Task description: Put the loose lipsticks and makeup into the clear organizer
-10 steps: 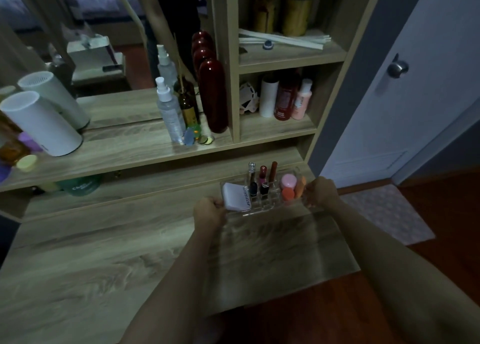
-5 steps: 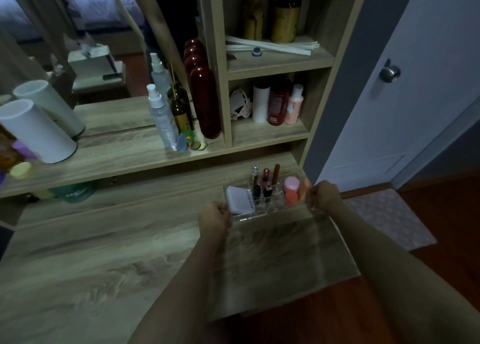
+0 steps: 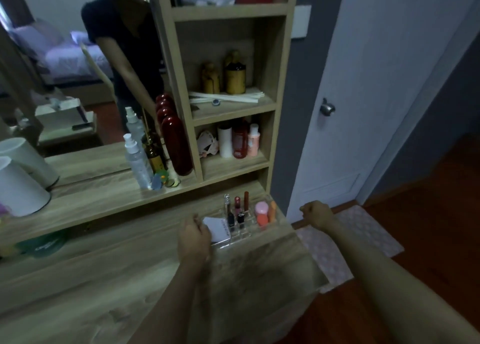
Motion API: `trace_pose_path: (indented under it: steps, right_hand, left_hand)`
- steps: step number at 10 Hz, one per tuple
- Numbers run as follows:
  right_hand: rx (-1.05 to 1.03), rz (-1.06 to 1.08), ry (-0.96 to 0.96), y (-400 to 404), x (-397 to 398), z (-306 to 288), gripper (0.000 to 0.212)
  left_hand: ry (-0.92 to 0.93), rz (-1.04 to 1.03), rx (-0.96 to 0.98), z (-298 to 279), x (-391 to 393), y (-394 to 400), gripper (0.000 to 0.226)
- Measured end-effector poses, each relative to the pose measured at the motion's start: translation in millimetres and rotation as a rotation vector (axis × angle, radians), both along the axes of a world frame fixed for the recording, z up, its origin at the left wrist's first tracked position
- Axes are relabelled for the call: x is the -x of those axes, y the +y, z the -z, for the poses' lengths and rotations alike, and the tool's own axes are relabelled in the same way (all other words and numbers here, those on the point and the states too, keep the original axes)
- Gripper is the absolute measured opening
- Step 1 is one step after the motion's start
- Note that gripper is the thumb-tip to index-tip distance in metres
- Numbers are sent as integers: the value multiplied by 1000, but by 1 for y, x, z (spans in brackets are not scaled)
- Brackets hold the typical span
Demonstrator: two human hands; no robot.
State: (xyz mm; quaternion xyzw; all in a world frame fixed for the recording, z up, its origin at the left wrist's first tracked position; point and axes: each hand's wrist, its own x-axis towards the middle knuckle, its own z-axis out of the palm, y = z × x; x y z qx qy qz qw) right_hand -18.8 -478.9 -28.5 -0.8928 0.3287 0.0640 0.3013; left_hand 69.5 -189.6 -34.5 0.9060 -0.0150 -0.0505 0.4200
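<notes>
The clear organizer (image 3: 242, 237) stands on the wooden vanity top (image 3: 109, 278) near its back right corner. Upright in it are a clear tube (image 3: 227, 200), a red lipstick (image 3: 237, 205), a dark red lipstick (image 3: 246, 200) and two black-capped bottles (image 3: 230, 220). A white compact (image 3: 220, 228) fills its left end, and a pink puff (image 3: 261, 209) and an orange sponge (image 3: 272, 211) its right end. My left hand (image 3: 194, 237) is curled against the left end; whether it grips is unclear. My right hand (image 3: 315, 212) is a loose fist, apart from the right end.
A raised shelf behind carries a spray bottle (image 3: 136, 161), a dark red bottle (image 3: 178, 146) and a white cylinder (image 3: 18, 187). Cubby shelves (image 3: 233, 164) hold more bottles. A mirror stands at the back left, a white door (image 3: 363, 109) at the right, and a floor mat (image 3: 363, 229) below.
My right hand has let go of the organizer's right end and drawn off to the right. The camera has tilted up, showing more of the shelves and mirror.
</notes>
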Motion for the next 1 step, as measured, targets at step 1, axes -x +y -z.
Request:
trace_pose_path:
  steps: [1]
  right_hand:
    - [82,73,-86,-14,18,-36,44]
  left_hand:
    - [-215,126,-3,-39,7,-27,45]
